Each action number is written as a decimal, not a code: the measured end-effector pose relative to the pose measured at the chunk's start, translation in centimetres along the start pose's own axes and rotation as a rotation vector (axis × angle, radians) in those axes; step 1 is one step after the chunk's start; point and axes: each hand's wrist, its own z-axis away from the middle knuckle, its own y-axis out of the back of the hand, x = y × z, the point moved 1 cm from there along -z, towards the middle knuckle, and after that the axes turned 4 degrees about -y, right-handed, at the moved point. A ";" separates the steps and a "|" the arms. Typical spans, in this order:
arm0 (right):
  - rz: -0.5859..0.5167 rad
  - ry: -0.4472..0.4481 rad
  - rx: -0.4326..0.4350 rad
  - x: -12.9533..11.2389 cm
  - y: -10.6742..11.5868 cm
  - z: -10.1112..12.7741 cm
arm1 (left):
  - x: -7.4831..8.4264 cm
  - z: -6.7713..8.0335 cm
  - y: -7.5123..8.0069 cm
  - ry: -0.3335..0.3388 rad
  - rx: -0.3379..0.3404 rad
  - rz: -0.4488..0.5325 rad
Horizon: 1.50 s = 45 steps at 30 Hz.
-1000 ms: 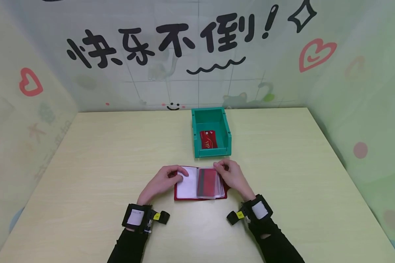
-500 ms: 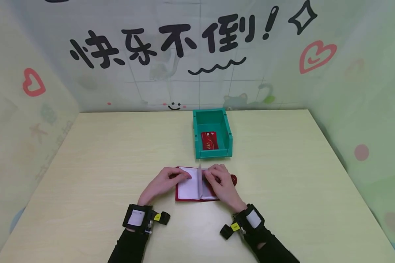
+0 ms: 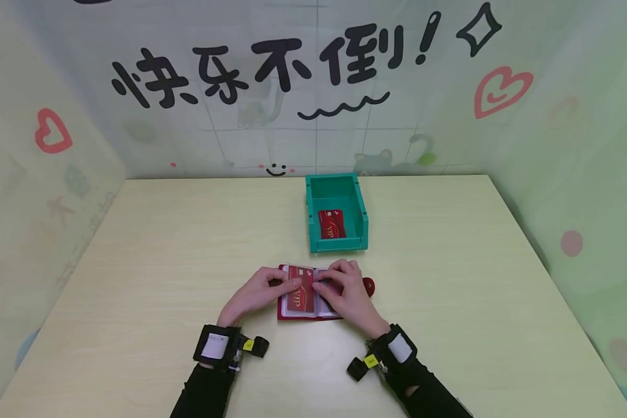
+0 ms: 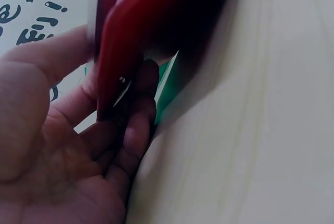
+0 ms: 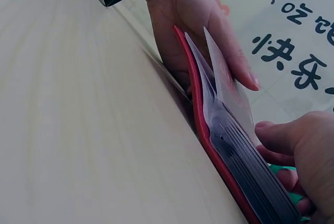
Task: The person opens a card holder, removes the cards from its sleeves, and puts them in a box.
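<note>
A pale wooden table (image 3: 162,244) sits in a booth of pastel walls, and the back wall (image 3: 313,87) carries big black brush characters, 快乐不倒!, above a wavy line, with red hearts to either side. A green bin (image 3: 337,197) stands at the middle of the table, its long axis running away from the person, and a red card (image 3: 332,224) printed "VIP" in gold lies flat on its floor. Just in front of the bin, on the near side, a red card wallet (image 3: 308,293) lies open on the table with its spine pointing toward the bin and its clear sleeves fanned out; a snap tab juts from its right edge. The left page shows a second red card (image 3: 300,295) with gold lettering, its long axis parallel to the spine. The left hand (image 3: 253,293) grips the wallet's left edge, thumb on the page and fingers curled under the cover. The right hand (image 3: 347,293) rests on the right-hand stack of sleeves, fingers bent over it and pinching its edge.
</note>
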 end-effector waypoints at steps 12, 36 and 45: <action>0.050 -0.029 -0.022 -0.8 0.1 -0.4 | -0.1 -0.3 0.0 -0.036 0.018 -0.087; 0.015 -0.203 -0.089 -1.0 0.0 -1.4 | -0.4 -0.6 0.1 -0.032 0.041 -0.144; -0.002 -0.209 -0.090 -1.1 0.0 -1.6 | -0.3 -0.9 -0.4 0.011 0.111 -0.156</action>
